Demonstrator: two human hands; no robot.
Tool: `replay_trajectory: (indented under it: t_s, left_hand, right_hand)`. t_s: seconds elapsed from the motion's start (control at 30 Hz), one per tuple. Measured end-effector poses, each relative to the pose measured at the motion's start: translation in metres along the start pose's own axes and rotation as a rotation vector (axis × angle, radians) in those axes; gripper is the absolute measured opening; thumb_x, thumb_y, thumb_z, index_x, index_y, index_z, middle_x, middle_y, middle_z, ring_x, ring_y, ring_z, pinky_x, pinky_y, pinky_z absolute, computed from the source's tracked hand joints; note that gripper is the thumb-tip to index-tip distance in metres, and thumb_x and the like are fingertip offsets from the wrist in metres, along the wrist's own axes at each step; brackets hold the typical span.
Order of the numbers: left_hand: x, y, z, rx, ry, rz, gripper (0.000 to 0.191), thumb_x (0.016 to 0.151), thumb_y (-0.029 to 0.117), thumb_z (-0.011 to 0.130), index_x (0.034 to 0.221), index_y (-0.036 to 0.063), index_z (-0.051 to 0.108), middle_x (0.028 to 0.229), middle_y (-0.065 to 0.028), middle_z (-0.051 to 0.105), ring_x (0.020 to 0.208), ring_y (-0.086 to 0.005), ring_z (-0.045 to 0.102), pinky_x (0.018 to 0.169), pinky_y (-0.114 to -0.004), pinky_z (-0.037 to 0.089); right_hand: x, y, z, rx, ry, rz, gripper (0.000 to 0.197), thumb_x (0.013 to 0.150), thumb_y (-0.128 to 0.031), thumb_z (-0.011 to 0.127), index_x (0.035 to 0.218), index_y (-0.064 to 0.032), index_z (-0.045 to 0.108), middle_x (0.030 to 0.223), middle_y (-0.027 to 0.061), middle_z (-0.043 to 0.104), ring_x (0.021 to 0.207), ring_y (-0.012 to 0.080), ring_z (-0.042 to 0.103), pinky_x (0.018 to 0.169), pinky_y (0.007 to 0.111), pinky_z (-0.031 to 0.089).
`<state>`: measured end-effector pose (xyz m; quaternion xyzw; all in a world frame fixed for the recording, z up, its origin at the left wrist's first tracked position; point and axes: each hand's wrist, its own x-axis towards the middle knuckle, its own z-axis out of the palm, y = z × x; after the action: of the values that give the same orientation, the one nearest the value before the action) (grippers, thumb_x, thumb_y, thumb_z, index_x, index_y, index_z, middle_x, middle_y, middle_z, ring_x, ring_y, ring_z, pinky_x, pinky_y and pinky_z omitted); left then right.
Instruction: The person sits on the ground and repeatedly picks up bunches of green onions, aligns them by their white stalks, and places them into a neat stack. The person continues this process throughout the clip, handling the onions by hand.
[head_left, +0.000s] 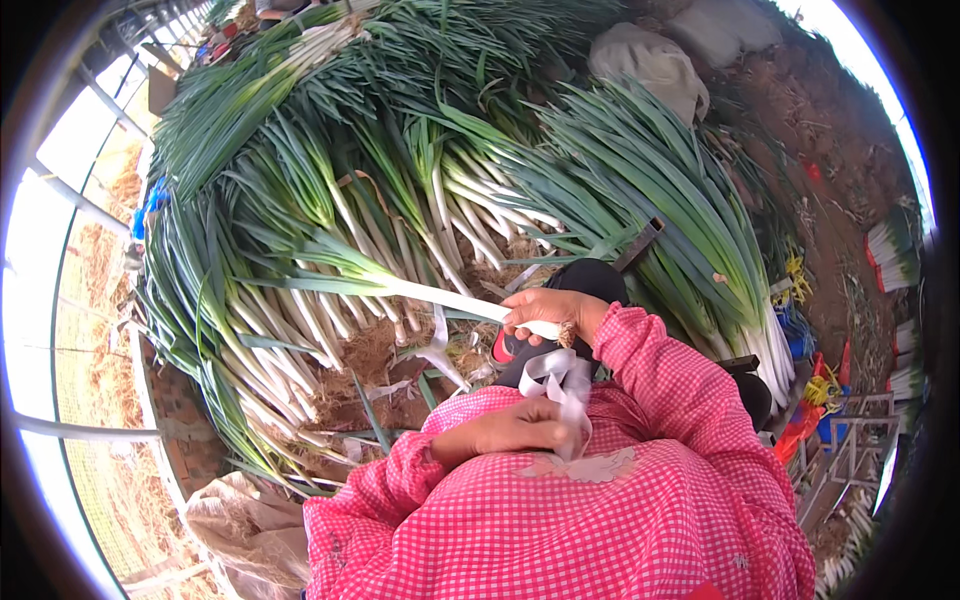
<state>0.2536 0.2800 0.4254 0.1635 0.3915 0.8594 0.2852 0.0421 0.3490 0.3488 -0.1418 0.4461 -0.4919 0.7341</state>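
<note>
My right hand (551, 313) is closed around the white stem of a long green onion (442, 296), close to its root end. The stem slants across in front of me, with the green leaves pointing left. Below it, at my chest, my left hand (517, 431) pinches a thin white strip (551, 371) that looks like peeled onion skin. The strip curls up towards the root end and is partly blurred. Whether it still joins the stem is unclear.
A wide heap of green onions (300, 330) lies ahead and to the left. On the right, a thick bunch (675, 202) rests against a metal bar (637, 244). Beyond are a white sack (649, 64) and yellow ties (796, 276). Another sack (247, 525) sits lower left. A person (277, 7) is partly visible far off.
</note>
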Motion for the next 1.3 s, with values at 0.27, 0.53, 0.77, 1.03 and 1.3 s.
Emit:
replay_trajectory:
  t_s: [0.27,0.53,0.77,1.03,1.3]
  left_hand:
    - [-0.055,-0.015,-0.107,1.911,1.478,0.025,0.096,0.067,0.023,0.086,0.147,0.0034,0.037,0.15,-0.023,0.037,0.139,-0.0421,0.032,0.114,-0.055,0.027]
    - [0.077,0.067,-0.093,2.344,0.646,0.496,0.05,0.077,0.013,0.063,0.127,0.0024,0.059,0.125,-0.0126,0.062,0.124,-0.0335,0.056,0.114,-0.059,0.029]
    - [0.312,0.08,-0.031,2.531,0.17,0.58,0.038,0.075,0.004,0.064,0.113,0.0062,0.061,0.101,-0.0095,0.061,0.105,-0.0291,0.059,0.096,-0.047,0.045]
    - [0.436,-0.059,-0.061,2.571,-0.269,0.177,0.012,0.086,0.013,0.057,0.096,0.0111,0.062,0.09,-0.0063,0.062,0.088,-0.0245,0.062,0.076,-0.039,0.047]
    - [0.445,-0.121,-0.09,2.591,-0.276,0.291,0.016,0.087,0.016,0.055,0.1,0.0115,0.061,0.093,-0.0056,0.06,0.088,-0.024,0.059,0.083,-0.044,0.045]
  right_hand:
    - [-0.203,-0.016,0.061,-0.245,0.004,-0.011,0.046,0.09,-0.013,0.068,0.13,0.0025,0.054,0.079,0.0009,0.062,0.064,0.0073,0.059,0.053,0.022,0.049]
    - [-0.414,0.055,0.053,-0.589,0.357,-0.098,0.059,0.09,-0.014,0.068,0.143,-0.0019,0.045,0.081,0.0033,0.063,0.071,0.0096,0.06,0.062,0.026,0.05]
    - [-0.511,0.175,-0.07,-1.085,1.387,-0.286,0.046,0.081,-0.011,0.069,0.126,-0.0072,0.064,0.105,0.0142,0.071,0.095,0.0283,0.067,0.086,0.038,0.051]
    - [-0.508,0.321,-0.179,-1.082,1.608,0.163,0.025,0.083,-0.018,0.068,0.107,-0.0106,0.069,0.097,0.0139,0.068,0.102,0.0343,0.065,0.087,0.048,0.051]
    - [-0.467,0.363,-0.202,-1.189,1.662,0.498,0.015,0.079,-0.005,0.064,0.094,-0.0076,0.065,0.094,0.0127,0.068,0.087,0.0331,0.069,0.074,0.043,0.056]
